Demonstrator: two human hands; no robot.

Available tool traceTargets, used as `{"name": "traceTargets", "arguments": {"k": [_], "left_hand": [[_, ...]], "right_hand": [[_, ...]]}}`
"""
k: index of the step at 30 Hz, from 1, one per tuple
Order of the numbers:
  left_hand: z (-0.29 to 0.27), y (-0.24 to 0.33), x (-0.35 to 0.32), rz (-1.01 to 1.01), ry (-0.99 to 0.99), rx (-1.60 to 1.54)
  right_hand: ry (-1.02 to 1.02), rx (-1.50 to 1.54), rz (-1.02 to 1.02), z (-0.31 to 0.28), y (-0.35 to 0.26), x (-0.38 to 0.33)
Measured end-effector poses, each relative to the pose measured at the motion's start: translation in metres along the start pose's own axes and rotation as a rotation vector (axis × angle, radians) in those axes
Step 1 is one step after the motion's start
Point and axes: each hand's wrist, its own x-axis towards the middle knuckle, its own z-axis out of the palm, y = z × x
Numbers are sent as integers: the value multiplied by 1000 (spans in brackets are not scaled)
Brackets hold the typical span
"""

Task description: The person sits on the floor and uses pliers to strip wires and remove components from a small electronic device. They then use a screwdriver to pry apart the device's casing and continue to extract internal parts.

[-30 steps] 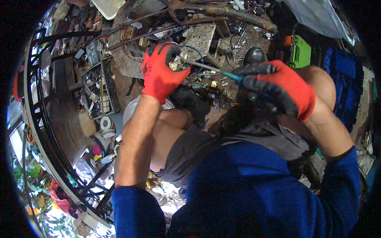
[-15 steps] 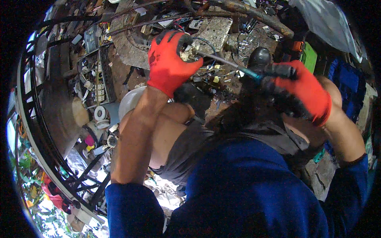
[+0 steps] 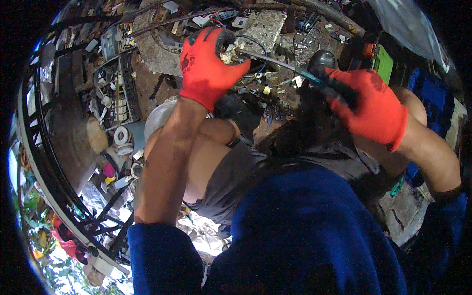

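Observation:
My left hand (image 3: 207, 68), in a red glove with dark fingers, is closed around a small pale part (image 3: 229, 53); its kind is unclear, mostly hidden by the fingers. In my red-gloved right hand (image 3: 368, 101) is a screwdriver (image 3: 278, 62), gripped by its teal handle. The metal shaft points left, and its tip reaches the pale part between my left thumb and fingers. Whether the tip sits in a slot or only touches cannot be made out. A thin dark cable (image 3: 265, 50) loops just beyond the shaft.
Scattered small scraps (image 3: 265, 90) cover the ground between my feet. A worn board (image 3: 265, 24) lies ahead. At left stand a tray of white pieces (image 3: 120, 93) and a black metal frame (image 3: 42, 142). To the right are a green case (image 3: 382, 65) and a blue crate (image 3: 427, 98).
My right hand has turned over, showing more of the glove's back, and the screwdriver has shifted slightly up and left. The left hand has risen a little, still gripping the part.

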Motion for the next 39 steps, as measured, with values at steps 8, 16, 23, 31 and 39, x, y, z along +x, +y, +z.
{"name": "traceTargets", "arguments": {"k": [8, 16, 23, 31, 39], "left_hand": [[-7, -2, 0, -161, -28, -91], [-7, 0, 1, -46, -24, -32], [-9, 9, 0, -65, -20, -5], [-4, 4, 3, -15, 41, 19], [-3, 1, 3, 3, -13, -17]], "right_hand": [[-262, 374, -360, -47, 39, 31], [-405, 934, 234, -16, 36, 3], [-478, 334, -110, -29, 24, 18], [-405, 379, 93, -41, -1, 14], [-488, 686, 432, -42, 13, 27]]}}
